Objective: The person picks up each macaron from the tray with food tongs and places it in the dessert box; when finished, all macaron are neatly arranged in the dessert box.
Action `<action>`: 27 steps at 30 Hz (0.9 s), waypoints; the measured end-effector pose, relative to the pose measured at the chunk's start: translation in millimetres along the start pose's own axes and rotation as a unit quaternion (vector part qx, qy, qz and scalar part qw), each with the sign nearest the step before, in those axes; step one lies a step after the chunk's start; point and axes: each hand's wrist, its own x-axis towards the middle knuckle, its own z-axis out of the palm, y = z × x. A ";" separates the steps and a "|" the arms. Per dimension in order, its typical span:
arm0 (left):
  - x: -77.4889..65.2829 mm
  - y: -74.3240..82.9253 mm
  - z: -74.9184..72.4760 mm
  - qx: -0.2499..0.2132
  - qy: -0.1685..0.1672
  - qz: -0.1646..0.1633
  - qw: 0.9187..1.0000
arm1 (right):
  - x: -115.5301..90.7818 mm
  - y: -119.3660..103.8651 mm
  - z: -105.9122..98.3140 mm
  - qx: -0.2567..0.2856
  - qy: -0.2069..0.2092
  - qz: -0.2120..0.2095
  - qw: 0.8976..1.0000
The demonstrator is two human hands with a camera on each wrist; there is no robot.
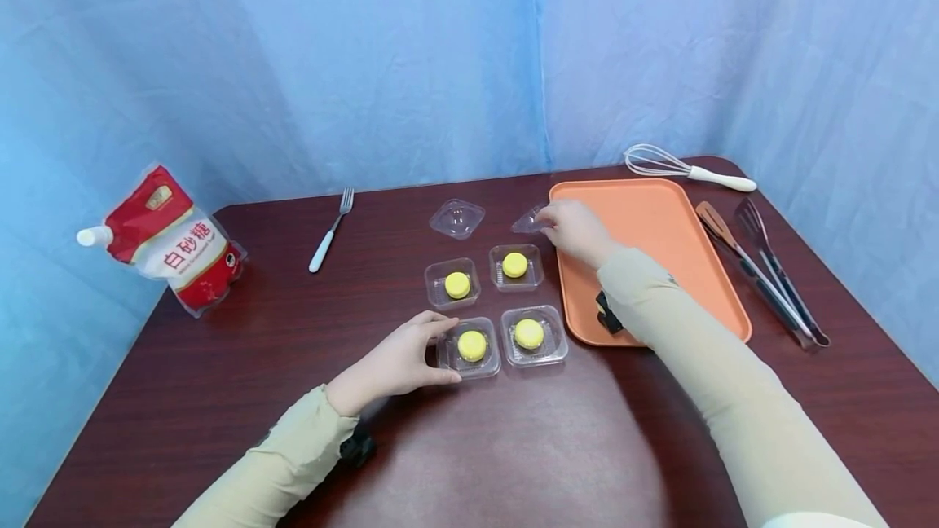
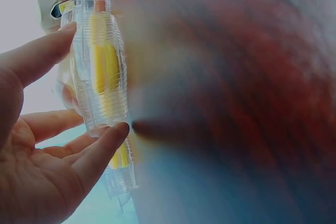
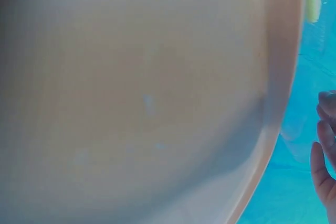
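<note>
My left hand (image 1: 399, 357) grips the front left clear plastic box (image 1: 449, 361) by its edges, thumb at the near side and fingers at the far side. Inside that box is a yellow macaron (image 1: 472, 346); the left wrist view shows the box (image 2: 100, 114) edge-on between thumb and fingers. At the tray's left rim my right hand (image 1: 579, 228) pinches a clear plastic lid (image 1: 526, 222), partly hidden by the fingertips. Three more boxes, each with a yellow macaron, stand close by: front right (image 1: 546, 357), back right (image 1: 533, 279) and back left (image 1: 438, 293).
Another clear lid (image 1: 458, 220) lies behind the boxes. An orange tray (image 1: 645, 218) sits under the right forearm. Beyond it are a whisk (image 1: 719, 178), a spatula (image 1: 715, 222) and tongs (image 1: 785, 292). To the left lie a fork (image 1: 328, 239) and a red sugar bag (image 1: 176, 239).
</note>
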 end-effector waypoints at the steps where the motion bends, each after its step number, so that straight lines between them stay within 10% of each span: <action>1: 0.1 0.4 -0.2 0.006 0.001 0.001 1.000 | -1.1 -0.2 -0.9 0.005 0.006 -0.003 1.000; 27: -1.6 1.3 2.9 0.033 0.004 0.003 0.999 | -30.5 -11.5 -16.2 0.132 0.143 0.010 0.981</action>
